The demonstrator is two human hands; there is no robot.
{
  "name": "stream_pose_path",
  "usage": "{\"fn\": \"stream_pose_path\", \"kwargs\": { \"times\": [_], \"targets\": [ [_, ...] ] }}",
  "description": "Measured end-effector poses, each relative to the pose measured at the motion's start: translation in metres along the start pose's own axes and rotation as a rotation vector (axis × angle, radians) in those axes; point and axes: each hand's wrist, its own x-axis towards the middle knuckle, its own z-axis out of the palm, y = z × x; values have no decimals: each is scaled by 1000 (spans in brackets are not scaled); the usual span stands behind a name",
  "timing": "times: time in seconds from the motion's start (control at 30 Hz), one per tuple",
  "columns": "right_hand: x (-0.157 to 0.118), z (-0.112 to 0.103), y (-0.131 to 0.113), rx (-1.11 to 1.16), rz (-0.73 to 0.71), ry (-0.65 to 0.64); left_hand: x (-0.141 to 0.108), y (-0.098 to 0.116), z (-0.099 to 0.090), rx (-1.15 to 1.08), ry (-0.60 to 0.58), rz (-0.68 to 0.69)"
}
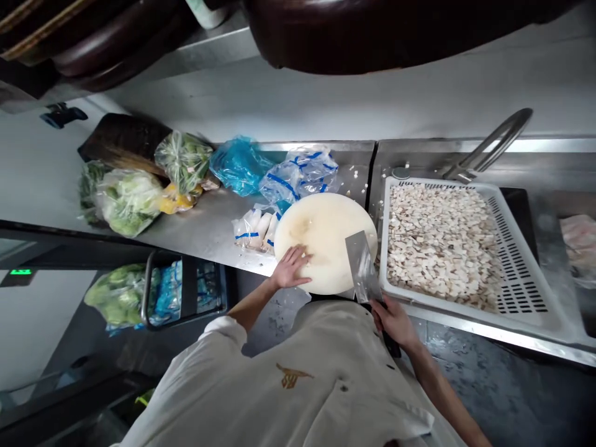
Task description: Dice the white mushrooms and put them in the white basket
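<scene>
Professional kitchen, judging by the steel counter, tap, chopping board, cleaver and bagged vegetables

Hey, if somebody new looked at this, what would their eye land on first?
Probably the white rectangular plastic basket heaped with pale chopped pieces, just right of the round cream-coloured cutting board. Next, the broad metal cleaver in the person's right hand, at the board's right edge, while the left hand rests on its near left side. The crumpled bright blue plastic bag behind and left also stands out.
</scene>
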Motion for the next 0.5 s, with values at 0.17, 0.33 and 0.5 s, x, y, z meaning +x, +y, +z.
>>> {"fn": "stream_pose_path", "kwargs": {
  "times": [0.17, 0.33, 0.5],
  "targets": [
    [23, 22, 7, -43, 61, -70, 39, 0, 32, 37, 383, -165],
    [54, 50, 5, -87, 53, -192, 99, 42, 90, -100, 603, -275],
    [42, 51, -12, -87, -19, -177, 122, 101, 105, -376, 805, -395]
  ]
}}
